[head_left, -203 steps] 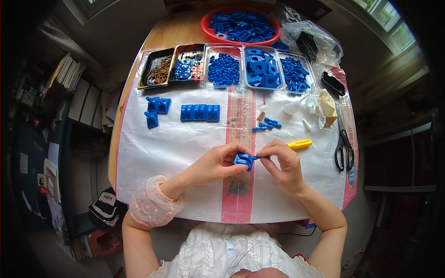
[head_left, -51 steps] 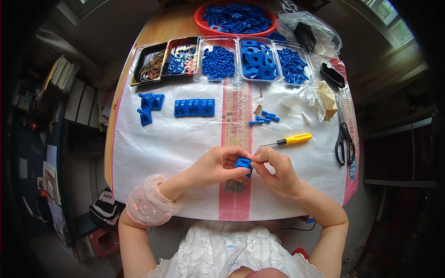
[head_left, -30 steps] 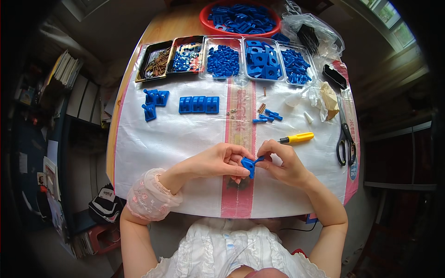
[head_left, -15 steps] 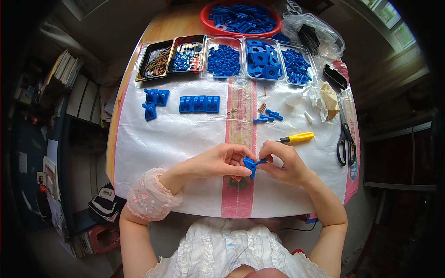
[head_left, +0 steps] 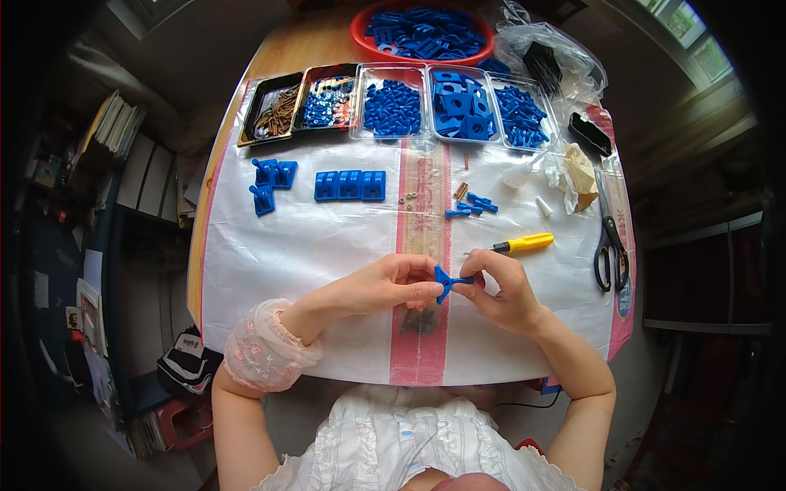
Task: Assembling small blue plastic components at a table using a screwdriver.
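Note:
Near the front middle of the table, my left hand (head_left: 391, 285) pinches a blue plastic bracket (head_left: 442, 283) by its base. A small blue lever (head_left: 463, 280) points from it to the right, and the fingers of my right hand (head_left: 504, 286) are closed on its end. Whether the lever is fastened inside the bracket cannot be made out. Just beyond my right hand lies a yellow-handled screwdriver (head_left: 528, 242). Several loose blue levers (head_left: 473, 206) and brass-coloured pins (head_left: 461, 191) lie past it, with small nuts (head_left: 409, 198) to their left.
Trays of pins (head_left: 278, 110), nuts (head_left: 329, 106), blue levers (head_left: 393, 106) and blue brackets (head_left: 461, 106) line the back. Behind them stands a red basin (head_left: 483, 57). Blue brackets (head_left: 350, 186) sit in a row at left centre. Black-handled scissors (head_left: 610, 254) lie at the right edge.
The bracket has been turned in my fingers, so its base now stands more upright and the lever points straight right. My hands stay in nearly the same place.

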`<action>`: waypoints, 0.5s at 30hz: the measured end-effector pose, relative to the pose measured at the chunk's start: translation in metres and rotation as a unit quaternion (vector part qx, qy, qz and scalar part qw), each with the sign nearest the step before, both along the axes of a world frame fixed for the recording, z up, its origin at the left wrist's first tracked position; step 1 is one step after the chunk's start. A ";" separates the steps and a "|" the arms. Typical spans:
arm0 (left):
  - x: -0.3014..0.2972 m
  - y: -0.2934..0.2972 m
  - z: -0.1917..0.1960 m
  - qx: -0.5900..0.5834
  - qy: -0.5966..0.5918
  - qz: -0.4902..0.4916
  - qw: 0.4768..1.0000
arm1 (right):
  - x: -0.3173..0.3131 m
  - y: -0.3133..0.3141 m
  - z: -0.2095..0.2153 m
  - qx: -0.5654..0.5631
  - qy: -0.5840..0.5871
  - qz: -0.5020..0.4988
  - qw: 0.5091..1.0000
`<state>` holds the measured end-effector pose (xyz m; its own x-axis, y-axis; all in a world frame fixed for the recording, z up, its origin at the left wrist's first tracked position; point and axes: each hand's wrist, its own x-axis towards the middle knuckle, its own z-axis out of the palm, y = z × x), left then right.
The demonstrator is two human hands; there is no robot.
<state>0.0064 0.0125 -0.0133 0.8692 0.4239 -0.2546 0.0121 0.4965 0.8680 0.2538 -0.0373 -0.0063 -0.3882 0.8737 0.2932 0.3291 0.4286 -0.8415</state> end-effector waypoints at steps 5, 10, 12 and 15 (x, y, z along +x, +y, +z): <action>0.000 0.001 0.004 0.035 0.022 -0.005 0.999 | 0.000 0.001 0.004 0.039 -0.026 0.002 0.999; 0.001 0.000 0.001 0.029 0.007 0.010 1.000 | -0.003 0.001 0.005 0.052 -0.040 0.010 0.998; 0.001 0.000 0.002 0.017 0.010 0.009 1.000 | -0.002 0.000 0.006 0.044 -0.036 0.008 0.998; 0.000 0.001 0.002 0.009 0.009 0.006 1.000 | -0.002 -0.001 0.006 0.051 -0.038 0.004 0.998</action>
